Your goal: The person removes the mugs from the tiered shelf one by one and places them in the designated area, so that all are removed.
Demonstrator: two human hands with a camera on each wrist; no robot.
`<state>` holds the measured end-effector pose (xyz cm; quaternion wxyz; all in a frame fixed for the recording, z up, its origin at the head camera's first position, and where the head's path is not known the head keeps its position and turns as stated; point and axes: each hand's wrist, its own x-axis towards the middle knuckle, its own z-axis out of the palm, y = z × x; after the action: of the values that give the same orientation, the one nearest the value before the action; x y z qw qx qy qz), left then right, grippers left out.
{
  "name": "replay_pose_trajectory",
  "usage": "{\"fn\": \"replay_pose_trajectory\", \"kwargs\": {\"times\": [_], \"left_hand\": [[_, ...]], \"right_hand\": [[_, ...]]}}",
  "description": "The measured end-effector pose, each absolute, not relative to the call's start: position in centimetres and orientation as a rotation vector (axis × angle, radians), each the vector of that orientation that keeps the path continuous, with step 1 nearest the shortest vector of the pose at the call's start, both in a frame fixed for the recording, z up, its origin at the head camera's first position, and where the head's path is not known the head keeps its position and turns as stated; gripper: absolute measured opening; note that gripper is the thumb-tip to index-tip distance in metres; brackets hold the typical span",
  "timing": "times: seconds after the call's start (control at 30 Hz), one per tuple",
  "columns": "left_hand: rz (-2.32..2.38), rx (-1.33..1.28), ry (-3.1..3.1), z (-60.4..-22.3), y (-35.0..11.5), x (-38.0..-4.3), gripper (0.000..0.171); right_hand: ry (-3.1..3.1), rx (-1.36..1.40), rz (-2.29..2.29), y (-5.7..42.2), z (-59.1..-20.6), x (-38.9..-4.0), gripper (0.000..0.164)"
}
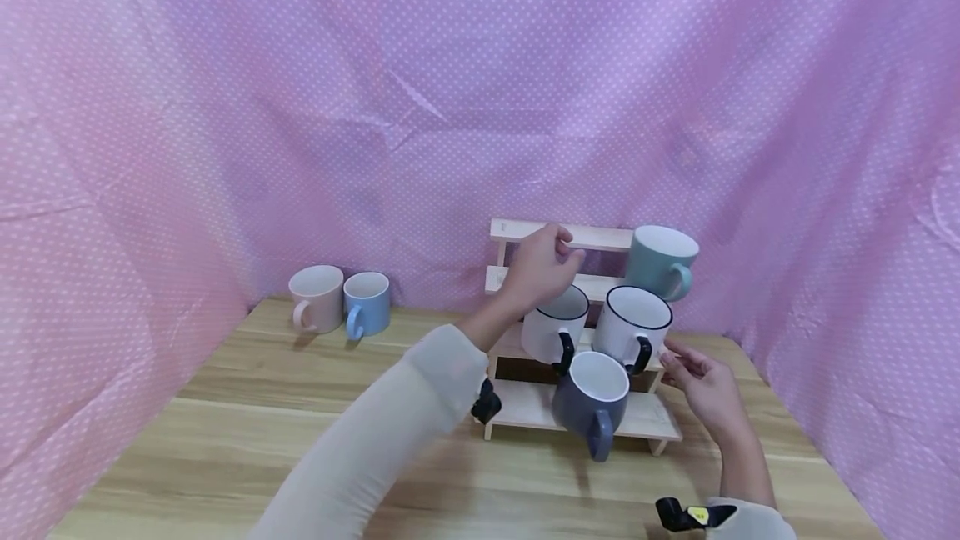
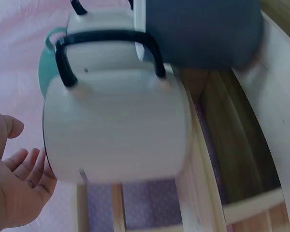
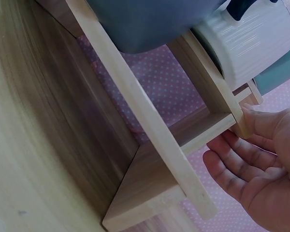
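A stepped wooden rack (image 1: 525,403) stands on the table with mugs on its shelves. My left hand (image 1: 546,265) is over the left white mug (image 1: 542,338), fingers loosely bent around nothing; in the left wrist view this hand (image 2: 19,179) is beside the mug's rim. At the rack's right end, my right hand (image 1: 705,390) pinches a shelf end, thumb above and fingers below, as the right wrist view shows. A second white mug (image 1: 628,325) with a black handle sits alongside. Below is a dark grey mug (image 1: 581,407); a teal mug (image 1: 652,263) stands higher up.
On the wooden table (image 1: 247,423), a pale pink mug (image 1: 322,307) and a light blue mug (image 1: 371,308) stand at the back left. Pink dotted cloth (image 1: 420,107) hangs behind and at both sides.
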<state>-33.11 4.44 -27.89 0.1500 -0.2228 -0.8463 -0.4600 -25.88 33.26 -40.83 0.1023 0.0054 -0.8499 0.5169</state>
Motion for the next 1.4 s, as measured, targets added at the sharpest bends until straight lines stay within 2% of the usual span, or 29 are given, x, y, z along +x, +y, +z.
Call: {"fn": "replay_pose_trajectory", "kwargs": {"times": [0.47,0.77,1.03,1.4], "left_hand": [[-1.363,-0.731,-2.538,-27.2,9.9,-31.4,0.031],[-1.545,-0.861,-2.548,-26.9,11.9,-31.1,0.033],[-1.768,-0.761,-2.608,-26.8,12.9,-30.7,0.022],[-2.017,-0.632,-2.634,-26.8,14.6,-30.5,0.023]], "right_hand": [[-2.491,0.021,1.543,33.4,-40.9,-25.8,0.05],[-2.512,-0.007,1.561,33.5,-41.2,-25.9,0.052],[-2.523,0.001,1.555,33.1,-41.2,-25.9,0.052],[-2.505,0.023,1.522,33.3,-40.9,-25.6,0.05]]}}
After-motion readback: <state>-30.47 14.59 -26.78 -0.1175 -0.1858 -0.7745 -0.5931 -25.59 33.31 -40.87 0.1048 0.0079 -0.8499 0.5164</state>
